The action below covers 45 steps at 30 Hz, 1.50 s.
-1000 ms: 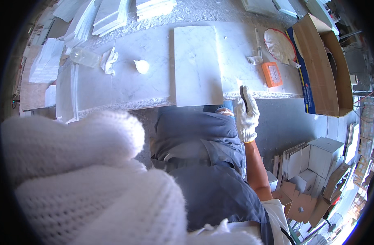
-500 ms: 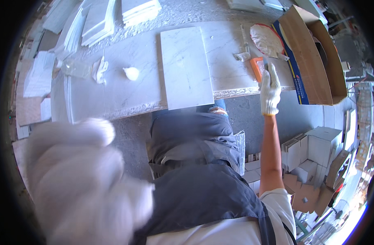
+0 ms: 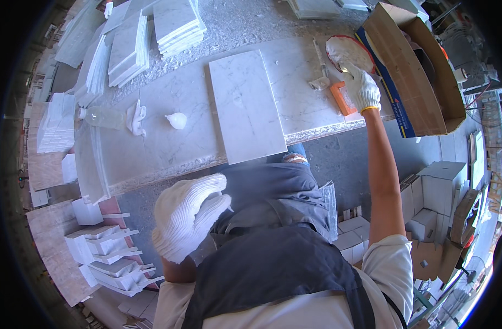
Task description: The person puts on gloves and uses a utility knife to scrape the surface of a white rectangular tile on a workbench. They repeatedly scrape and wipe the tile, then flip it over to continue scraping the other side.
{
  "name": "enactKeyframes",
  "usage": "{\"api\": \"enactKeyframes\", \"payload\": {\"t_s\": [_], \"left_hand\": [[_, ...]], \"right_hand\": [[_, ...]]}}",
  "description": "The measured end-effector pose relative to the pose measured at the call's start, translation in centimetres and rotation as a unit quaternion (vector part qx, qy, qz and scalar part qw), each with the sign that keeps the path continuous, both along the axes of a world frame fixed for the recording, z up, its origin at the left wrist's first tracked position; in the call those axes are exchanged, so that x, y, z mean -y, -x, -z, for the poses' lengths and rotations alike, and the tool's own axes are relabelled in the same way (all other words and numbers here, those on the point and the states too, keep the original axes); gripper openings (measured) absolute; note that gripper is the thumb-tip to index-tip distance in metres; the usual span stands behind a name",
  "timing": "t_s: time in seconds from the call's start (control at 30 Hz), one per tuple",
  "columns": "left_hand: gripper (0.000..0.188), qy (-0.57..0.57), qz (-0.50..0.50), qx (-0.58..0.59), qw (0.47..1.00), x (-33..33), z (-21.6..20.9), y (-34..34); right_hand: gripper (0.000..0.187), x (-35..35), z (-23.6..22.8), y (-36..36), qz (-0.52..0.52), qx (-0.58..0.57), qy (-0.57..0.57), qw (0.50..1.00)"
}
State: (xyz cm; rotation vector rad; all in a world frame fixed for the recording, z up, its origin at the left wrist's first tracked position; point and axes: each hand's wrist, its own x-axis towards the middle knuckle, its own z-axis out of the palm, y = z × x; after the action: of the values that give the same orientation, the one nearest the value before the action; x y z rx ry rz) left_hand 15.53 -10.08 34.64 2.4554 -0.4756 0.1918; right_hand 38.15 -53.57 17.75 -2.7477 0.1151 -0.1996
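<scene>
My right hand [image 3: 363,88], in a white knit glove, reaches over the rim of a round red-edged dish [image 3: 339,47] smeared with white paste. Its fingers bend closed around something mostly hidden, with a small glint at the tips. Beside that hand lies an orange block-shaped thing [image 3: 343,100]. A paste-caked scraper [image 3: 319,82] rests to the left of the dish. My left hand [image 3: 190,214], gloved too, hovers before my apron, fingers curved and thumb apart, holding nothing visible. A white marbled slab [image 3: 248,104] lies on the bench, its near end overhanging the edge.
On the bench [image 3: 152,156] sit a clear bottle [image 3: 103,117], a crumpled white cloth [image 3: 136,118] and a white lump [image 3: 176,120]. Slab stacks [image 3: 177,24] stand behind. A cardboard box [image 3: 410,77] flanks the right side. Another person's gloved hand [image 3: 108,10] shows far left.
My left hand has dropped away from close to the camera, toward my apron. My right hand has moved from beside the orange thing onto the dish, its fingers now bent. The view has shifted slightly.
</scene>
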Motion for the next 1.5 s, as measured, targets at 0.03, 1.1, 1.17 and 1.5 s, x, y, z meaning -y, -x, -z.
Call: {"api": "enactKeyframes", "payload": {"t_s": [0.03,1.1,1.17,1.5], "left_hand": [[0.032,0.000,0.002,0.000,1.000,0.0,0.2,0.0],[0.027,0.160,-0.095,-0.089,0.979,-0.9,3.2,-1.8],[0.028,0.216,-0.114,-0.103,0.964,-1.6,3.5,-1.7],[0.029,0.258,-0.132,-0.125,0.949,-3.4,5.0,-1.1]], "right_hand": [[0.036,0.0,0.1,-0.2,-0.011,0.013,-0.022,1.000],[0.044,-16.0,-1.7,10.3,-0.104,-0.188,-0.469,0.857],[0.043,-18.4,-0.9,11.3,-0.146,-0.159,-0.491,0.844],[0.038,-23.1,0.1,13.0,-0.259,0.014,-0.192,0.947]]}}
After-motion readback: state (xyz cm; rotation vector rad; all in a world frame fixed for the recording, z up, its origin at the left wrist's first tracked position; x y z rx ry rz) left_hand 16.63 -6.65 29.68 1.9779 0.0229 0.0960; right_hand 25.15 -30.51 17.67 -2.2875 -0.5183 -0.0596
